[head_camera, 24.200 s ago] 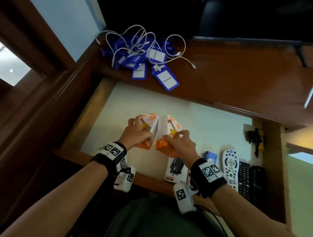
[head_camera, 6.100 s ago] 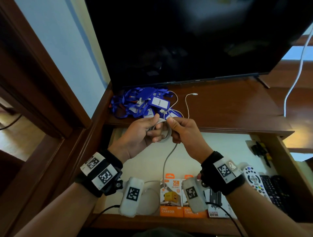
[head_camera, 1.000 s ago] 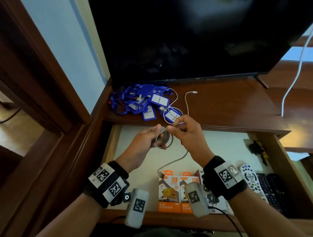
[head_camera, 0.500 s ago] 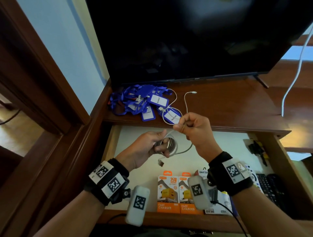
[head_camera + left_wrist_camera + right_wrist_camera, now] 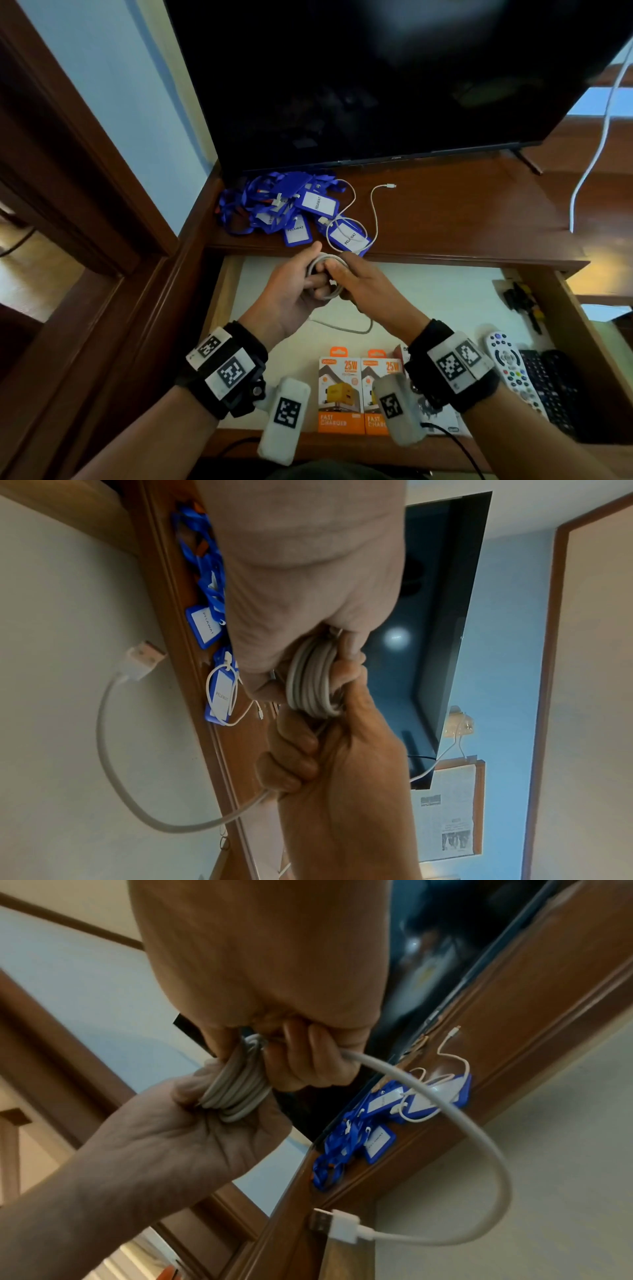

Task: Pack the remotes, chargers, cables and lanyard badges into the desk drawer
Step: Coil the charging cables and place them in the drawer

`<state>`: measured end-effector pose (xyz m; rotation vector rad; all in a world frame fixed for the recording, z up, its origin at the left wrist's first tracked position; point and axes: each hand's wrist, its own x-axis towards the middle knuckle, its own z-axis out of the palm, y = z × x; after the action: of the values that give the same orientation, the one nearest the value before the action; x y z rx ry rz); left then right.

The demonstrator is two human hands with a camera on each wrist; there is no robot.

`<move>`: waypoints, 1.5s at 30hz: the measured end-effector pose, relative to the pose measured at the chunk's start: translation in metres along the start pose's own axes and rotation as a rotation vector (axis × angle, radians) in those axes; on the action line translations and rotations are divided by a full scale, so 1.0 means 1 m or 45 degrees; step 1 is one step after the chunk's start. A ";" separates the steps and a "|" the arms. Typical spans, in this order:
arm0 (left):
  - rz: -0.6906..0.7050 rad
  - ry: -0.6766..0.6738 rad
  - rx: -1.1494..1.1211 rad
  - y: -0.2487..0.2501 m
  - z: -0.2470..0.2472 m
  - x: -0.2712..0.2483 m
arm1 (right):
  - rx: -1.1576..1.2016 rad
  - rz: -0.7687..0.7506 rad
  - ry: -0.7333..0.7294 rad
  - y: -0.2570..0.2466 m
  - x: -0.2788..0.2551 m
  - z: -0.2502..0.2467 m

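Note:
Over the open drawer (image 5: 445, 294) my left hand (image 5: 294, 284) grips a coil of white cable (image 5: 323, 274) (image 5: 311, 680) (image 5: 236, 1093). My right hand (image 5: 359, 284) holds the cable's loose tail against the coil; the tail (image 5: 472, 1134) loops down and ends in a USB plug (image 5: 329, 1223) (image 5: 143, 656). A pile of blue lanyard badges (image 5: 284, 209) lies on the desk top with a second thin white cable (image 5: 375, 212) beside it. In the drawer stand two orange charger boxes (image 5: 356, 394), and a white remote (image 5: 510, 370) lies next to black remotes (image 5: 551, 387).
A large dark TV (image 5: 376, 78) stands at the back of the desk top (image 5: 462, 212). A white cord (image 5: 596, 144) hangs at the right. A small black and yellow object (image 5: 524, 301) lies at the drawer's right wall. Dark wooden frames rise at the left.
My right hand has come down from above the coil and closed in on it. The loose tail now trails lower over the drawer floor.

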<state>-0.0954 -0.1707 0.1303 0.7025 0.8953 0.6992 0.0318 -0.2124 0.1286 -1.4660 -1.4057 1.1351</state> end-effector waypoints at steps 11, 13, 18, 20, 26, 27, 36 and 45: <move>0.348 0.149 0.838 0.006 -0.020 -0.003 | -0.469 -0.086 0.028 0.011 0.005 0.005; 0.396 -0.033 1.019 0.014 -0.026 -0.007 | -0.441 -0.099 0.028 0.013 0.005 0.003; 0.311 -0.236 1.035 0.025 -0.036 -0.011 | -0.385 -0.111 0.043 0.018 0.007 0.006; 0.329 -0.214 0.910 0.025 -0.037 -0.013 | -0.282 -0.105 0.033 0.017 0.007 0.009; 0.290 -0.083 0.623 0.024 -0.039 -0.014 | 0.391 0.005 0.010 0.020 0.005 -0.002; 0.274 -0.069 0.595 0.025 -0.041 -0.014 | 0.469 -0.017 0.011 0.024 0.004 -0.005; 0.255 -0.126 0.449 0.032 -0.038 -0.021 | 0.291 -0.161 0.211 0.030 0.001 -0.007; 0.253 0.012 0.587 0.027 -0.039 -0.017 | 0.544 -0.219 0.167 0.009 -0.006 -0.017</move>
<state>-0.1427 -0.1590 0.1413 1.2115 1.0161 0.6763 0.0507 -0.2185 0.1257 -1.0744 -1.0924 1.1242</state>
